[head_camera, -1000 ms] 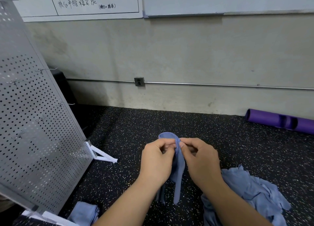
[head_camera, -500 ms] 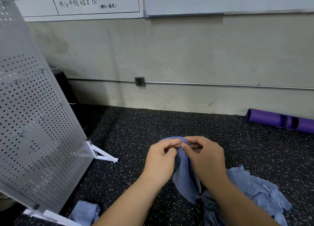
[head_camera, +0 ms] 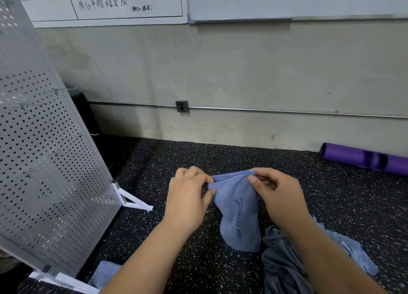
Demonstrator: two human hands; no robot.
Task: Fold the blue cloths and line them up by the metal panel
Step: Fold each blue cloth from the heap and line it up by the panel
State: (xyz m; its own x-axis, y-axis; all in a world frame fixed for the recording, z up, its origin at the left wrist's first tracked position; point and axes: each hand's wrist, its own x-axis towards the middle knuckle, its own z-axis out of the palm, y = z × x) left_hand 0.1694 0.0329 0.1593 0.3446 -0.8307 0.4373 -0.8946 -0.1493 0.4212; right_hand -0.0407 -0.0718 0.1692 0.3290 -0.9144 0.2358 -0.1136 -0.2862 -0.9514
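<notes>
Here left hand (head_camera: 187,196) and right hand (head_camera: 280,196) pinch one blue cloth (head_camera: 237,209) together; one folded cloth (head_camera: 106,274) lies apart.

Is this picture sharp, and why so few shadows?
Head view: soft, even light without glare, only a faint shadow under the whiteboard; the held blue cloth looks sharp; the perforated metal panel stretches toward the frame's edge.

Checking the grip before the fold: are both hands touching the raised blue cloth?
Touching. The head view shows the left hand and right hand each pinching the top edge of the blue cloth.
</notes>
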